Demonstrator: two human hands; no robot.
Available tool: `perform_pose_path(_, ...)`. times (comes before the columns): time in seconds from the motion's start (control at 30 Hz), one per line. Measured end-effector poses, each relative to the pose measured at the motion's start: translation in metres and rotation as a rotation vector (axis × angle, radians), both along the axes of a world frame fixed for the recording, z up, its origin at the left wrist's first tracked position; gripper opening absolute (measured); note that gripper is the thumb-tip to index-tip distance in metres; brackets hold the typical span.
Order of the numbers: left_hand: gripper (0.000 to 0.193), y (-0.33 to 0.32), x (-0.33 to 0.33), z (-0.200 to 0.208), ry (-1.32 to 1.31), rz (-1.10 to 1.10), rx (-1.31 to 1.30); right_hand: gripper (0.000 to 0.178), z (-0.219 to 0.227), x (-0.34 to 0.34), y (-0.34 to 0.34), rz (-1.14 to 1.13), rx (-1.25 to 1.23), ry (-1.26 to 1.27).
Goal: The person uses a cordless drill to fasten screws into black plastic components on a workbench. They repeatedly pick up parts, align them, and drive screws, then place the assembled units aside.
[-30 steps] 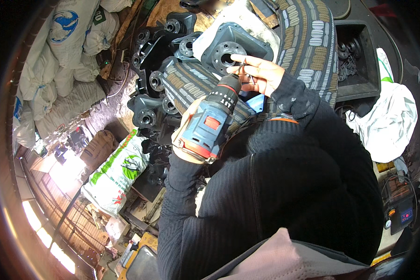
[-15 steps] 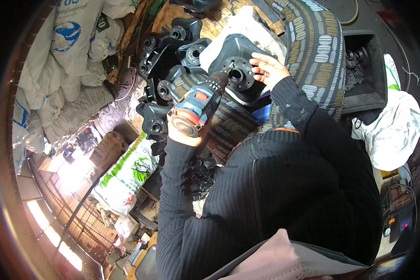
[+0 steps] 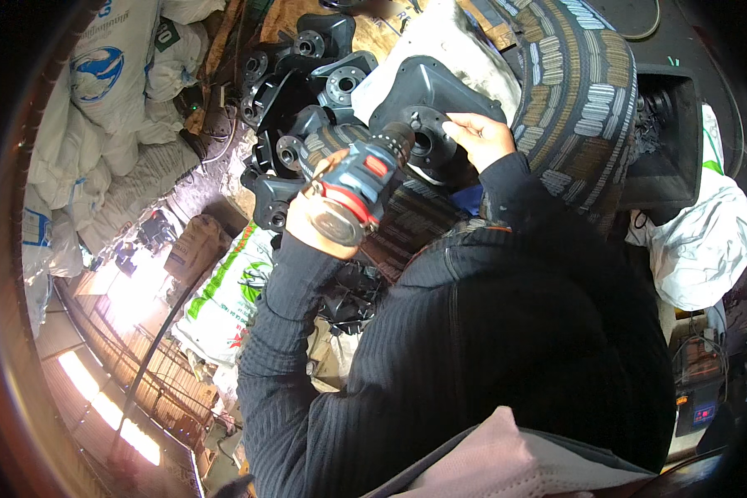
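Note:
My left hand (image 3: 322,222) is wrapped round a blue and red cordless drill (image 3: 358,176). The drill's chuck points up and right, against or just in front of the round flange (image 3: 436,143) of a black part with a broad square plate (image 3: 433,83); the bit's tip is hidden. At the flange's right side is my right hand (image 3: 485,141), thumb and forefinger pinched together. Whatever is between them is too small to make out. The black part leans on a white sack (image 3: 473,62) and patterned cushioning.
Several similar black flanged parts (image 3: 343,85) are piled to the left. A curved patterned cushion (image 3: 577,100) lies at right, beside a black bin (image 3: 668,158) holding small dark pieces. White sacks (image 3: 112,91) are stacked far left; a white bag (image 3: 697,232) sits far right.
The fingers of my right hand, spread before, have closed into a pinch and come down to the flange. The drill has turned slightly, its chuck now covering more of the flange's left side.

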State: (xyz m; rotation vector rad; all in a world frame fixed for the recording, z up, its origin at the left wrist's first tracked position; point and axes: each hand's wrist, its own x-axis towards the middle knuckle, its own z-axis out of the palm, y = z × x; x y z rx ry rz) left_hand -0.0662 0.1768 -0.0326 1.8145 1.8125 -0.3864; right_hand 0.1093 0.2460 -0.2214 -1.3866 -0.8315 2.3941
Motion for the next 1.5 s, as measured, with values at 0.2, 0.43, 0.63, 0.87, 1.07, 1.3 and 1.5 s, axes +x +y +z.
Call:
perform_pose_path(0.2, 0.036, 0.01, 0.005, -0.015, -0.026, -0.052, -0.105, 0.026, 0.003, 0.002, 0.001, 0.006, 0.024, 0.033)
perform_pose_path(0.43, 0.037, 0.009, 0.004, -0.025, -0.224, 0.229, -0.009, 0.025, -0.001, 0.005, 0.002, 0.074, 0.051, 0.025)
perform_pose_path(0.63, 0.033, -0.038, 0.0, -0.036, -0.214, 0.648, -0.041, 0.026, -0.007, -0.002, 0.006, 0.047, 0.146, 0.031)
perform_pose_path(0.87, 0.053, -0.079, 0.054, 0.038, -0.171, 0.422, 0.137, 0.045, 0.04, 0.067, 0.047, 0.023, -0.352, 0.543)
perform_pose_path(1.07, 0.073, -0.167, 0.107, -0.021, -0.377, 0.702, -0.043, 0.046, 0.081, 0.178, 0.073, 0.239, -0.174, 0.599)
perform_pose_path(1.3, 0.067, -0.163, 0.037, -0.006, -0.723, 0.488, -0.024, 0.047, 0.031, 0.372, 0.056, 0.388, -0.311, -0.025)
perform_pose_path(1.5, 0.061, -0.068, 0.032, -0.092, -0.392, 0.396, 0.429, 0.056, -0.055, 0.396, 0.007, 0.095, -0.405, -0.267)
